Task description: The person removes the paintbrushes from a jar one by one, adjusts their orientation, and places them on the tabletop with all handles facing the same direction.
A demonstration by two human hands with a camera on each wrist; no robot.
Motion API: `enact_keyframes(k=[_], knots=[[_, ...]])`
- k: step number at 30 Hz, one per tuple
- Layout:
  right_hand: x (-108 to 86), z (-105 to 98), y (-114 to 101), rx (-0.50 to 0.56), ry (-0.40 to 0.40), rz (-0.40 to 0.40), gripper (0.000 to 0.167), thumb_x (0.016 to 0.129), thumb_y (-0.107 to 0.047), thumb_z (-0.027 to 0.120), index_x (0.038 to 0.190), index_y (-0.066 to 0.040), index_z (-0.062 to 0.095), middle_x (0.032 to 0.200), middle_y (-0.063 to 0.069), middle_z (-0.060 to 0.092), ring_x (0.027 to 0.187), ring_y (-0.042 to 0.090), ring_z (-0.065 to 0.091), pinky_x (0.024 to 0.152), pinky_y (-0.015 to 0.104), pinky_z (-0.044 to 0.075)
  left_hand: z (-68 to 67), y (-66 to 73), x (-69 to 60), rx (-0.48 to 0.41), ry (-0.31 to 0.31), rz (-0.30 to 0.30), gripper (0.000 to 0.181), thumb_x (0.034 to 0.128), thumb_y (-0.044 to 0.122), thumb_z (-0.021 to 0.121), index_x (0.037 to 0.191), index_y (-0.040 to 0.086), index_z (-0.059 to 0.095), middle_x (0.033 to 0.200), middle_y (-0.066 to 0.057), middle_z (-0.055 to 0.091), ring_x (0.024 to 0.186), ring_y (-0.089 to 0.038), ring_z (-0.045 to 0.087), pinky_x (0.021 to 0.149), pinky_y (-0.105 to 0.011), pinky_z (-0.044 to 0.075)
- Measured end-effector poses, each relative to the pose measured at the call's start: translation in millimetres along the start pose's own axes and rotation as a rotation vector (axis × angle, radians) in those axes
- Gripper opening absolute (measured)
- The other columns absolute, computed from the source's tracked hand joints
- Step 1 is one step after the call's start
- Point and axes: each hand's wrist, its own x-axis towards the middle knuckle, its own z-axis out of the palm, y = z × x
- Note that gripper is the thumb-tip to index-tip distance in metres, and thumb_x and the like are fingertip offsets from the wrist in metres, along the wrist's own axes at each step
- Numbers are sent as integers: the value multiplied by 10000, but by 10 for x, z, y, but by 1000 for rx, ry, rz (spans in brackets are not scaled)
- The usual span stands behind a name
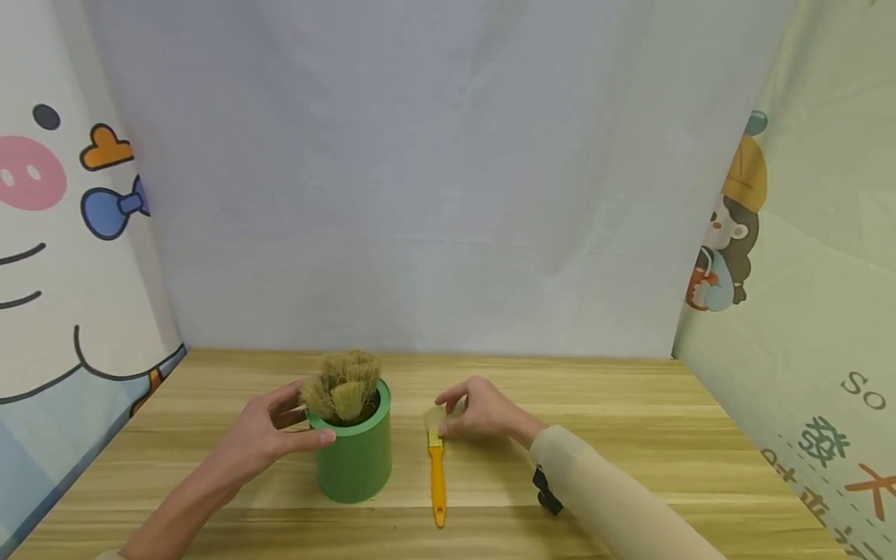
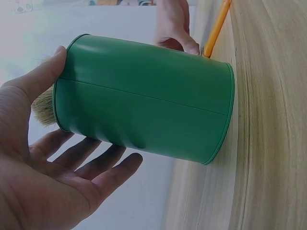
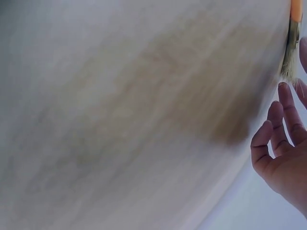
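My left hand (image 1: 276, 420) holds a green cylindrical pot (image 2: 144, 100). The thumb lies at the near rim and the fingers are spread along the other side. From its mouth stand several straw-coloured bristle heads (image 1: 348, 389); anything lower inside is hidden. To the right is a paintbrush (image 1: 437, 482) with an orange handle pointing toward me. My right hand (image 1: 483, 411) is at its bristle end, thumb by the metal band and index finger by the bristle tips. Whether they pinch it is unclear. In the right wrist view, the bristles (image 3: 289, 64) meet the fingers at the right edge.
Pot and paintbrush are on a wood-grain table (image 1: 602, 389). A pale cloth (image 1: 420, 179) hangs behind it. Printed cloths hang at the left (image 1: 63, 295) and right (image 1: 826, 311) sides. A black band (image 1: 547, 490) shows below the right sleeve (image 1: 609, 490).
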Motion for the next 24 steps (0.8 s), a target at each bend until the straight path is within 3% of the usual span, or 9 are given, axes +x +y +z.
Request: enact_keyframes(k=[17,24], knots=[[-12,10,13,-37,19,13,473,826,-198,928,1244,-38,774,1051,51,721,720,136,547,632,279,479,-5,6,14,9,-3,-10,1023,952,314,808,1653,-68,169,1634,-359,276,1443,-540,396,1052,-581,503],[-63,-106,-166,-9,107,-64,254,879,-175,884,1085,-50,805,1045,78,752,644,134,517,567,271,444,-1,12,6,5,1,-5,1015,944,300,813,1651,-68,183,1638,-353,275,1440,-536,404,1052,-583,502]])
